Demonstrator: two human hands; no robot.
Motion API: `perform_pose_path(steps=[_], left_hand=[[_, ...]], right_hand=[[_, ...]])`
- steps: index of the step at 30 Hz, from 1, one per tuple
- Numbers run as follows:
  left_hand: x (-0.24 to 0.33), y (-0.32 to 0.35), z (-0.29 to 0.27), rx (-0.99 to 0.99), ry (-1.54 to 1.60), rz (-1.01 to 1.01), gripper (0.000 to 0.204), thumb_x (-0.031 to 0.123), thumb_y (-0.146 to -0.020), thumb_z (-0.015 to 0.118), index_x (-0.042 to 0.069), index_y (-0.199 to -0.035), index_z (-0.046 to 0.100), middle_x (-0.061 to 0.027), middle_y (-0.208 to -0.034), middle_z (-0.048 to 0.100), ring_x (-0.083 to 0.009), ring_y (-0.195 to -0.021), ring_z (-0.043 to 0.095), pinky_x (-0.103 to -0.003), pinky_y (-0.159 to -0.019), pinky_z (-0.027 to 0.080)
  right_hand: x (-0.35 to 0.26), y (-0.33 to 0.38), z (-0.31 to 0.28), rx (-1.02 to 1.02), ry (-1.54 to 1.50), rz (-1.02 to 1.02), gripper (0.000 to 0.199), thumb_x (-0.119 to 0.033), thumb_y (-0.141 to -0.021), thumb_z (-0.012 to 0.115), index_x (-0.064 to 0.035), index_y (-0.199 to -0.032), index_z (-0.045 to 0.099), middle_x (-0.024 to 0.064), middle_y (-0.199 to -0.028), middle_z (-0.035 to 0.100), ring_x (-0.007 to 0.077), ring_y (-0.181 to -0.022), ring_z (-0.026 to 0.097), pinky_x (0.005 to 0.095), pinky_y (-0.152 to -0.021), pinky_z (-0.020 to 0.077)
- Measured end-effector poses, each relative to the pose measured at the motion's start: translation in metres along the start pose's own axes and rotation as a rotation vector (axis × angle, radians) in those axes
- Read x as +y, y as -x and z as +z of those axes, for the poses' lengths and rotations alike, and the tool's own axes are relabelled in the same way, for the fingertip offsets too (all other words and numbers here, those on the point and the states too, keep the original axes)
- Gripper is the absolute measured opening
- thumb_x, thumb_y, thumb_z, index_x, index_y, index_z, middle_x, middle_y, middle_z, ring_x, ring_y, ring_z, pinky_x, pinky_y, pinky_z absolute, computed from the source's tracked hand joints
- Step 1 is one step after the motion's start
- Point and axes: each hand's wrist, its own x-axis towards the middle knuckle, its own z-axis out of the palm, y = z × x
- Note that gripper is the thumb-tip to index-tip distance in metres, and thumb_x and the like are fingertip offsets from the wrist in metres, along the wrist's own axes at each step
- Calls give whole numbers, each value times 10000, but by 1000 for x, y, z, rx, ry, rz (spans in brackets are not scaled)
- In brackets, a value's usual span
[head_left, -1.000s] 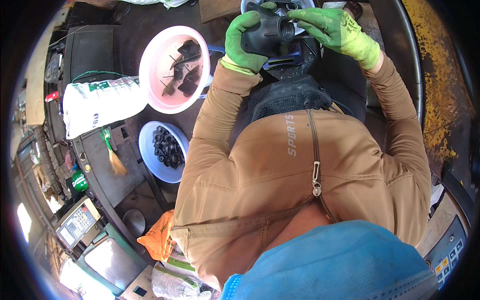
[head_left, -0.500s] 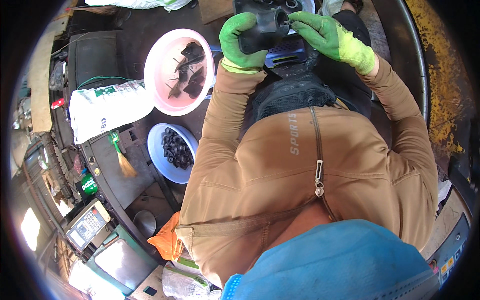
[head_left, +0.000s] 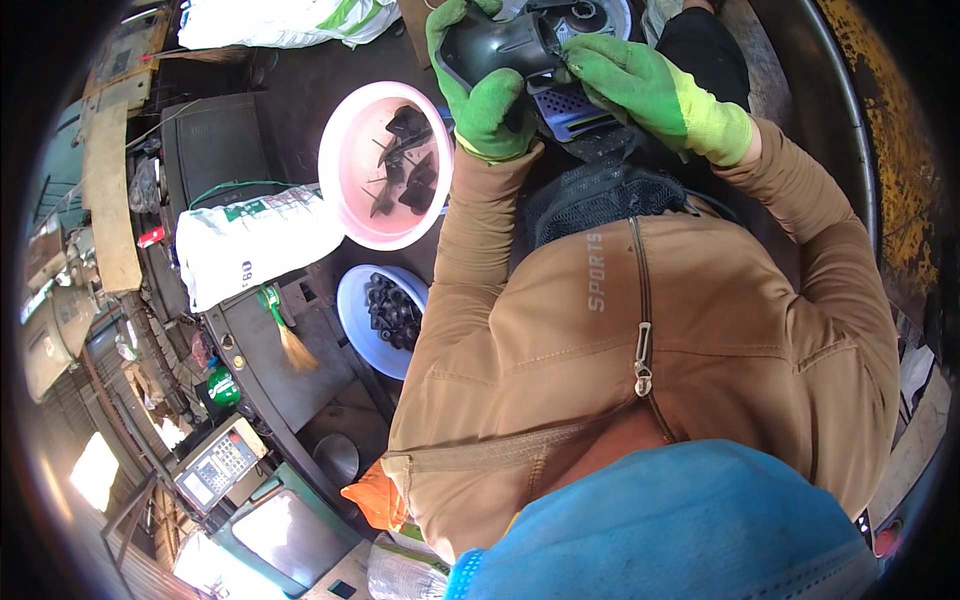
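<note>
Left hand [head_left: 480, 95] grips black plastic part [head_left: 497, 45]; right hand [head_left: 640, 85] pinches it, pink basin [head_left: 345, 200] beside

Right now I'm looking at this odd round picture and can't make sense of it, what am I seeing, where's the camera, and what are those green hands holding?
The camera sits on the person's head and looks down, so the view bends at the rim. The tan jacket is the person's own. Both hands wear green gloves. The left hand grips a dark moulded plastic part; the right hand touches its edge with the fingers. To the person's left, a pink bowl holds dark pieces, and a blue bowl holds small black ones. Beside them lie a white sack and a small brush.
</note>
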Motion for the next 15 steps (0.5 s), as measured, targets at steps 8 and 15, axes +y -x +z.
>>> perform_pose_path(steps=[8, 15], left_hand=[[-2, -13, -19, -283, -496, 336, 709, 350, -796, 744, 99, -1376, 423, -158, -1319, 495, -309, -1122, 561, -446, -956, 497], [19, -25, -34, -527, -1061, 725, 775, 448, -785, 786, 167, -1374, 367, -190, -1343, 420, -302, -1136, 517, -462, -956, 467]], right_hand=[[-37, 6, -7, -70, -675, 617, 362, -379, -1044, 454, -55, -1025, 615, -59, -582, 406, 57, -492, 365, 211, -481, 300], [-54, 8, -16, -124, -1054, 920, 351, -380, -1051, 440, -73, -1058, 609, -89, -583, 395, 20, -420, 282, 192, -383, 229]])
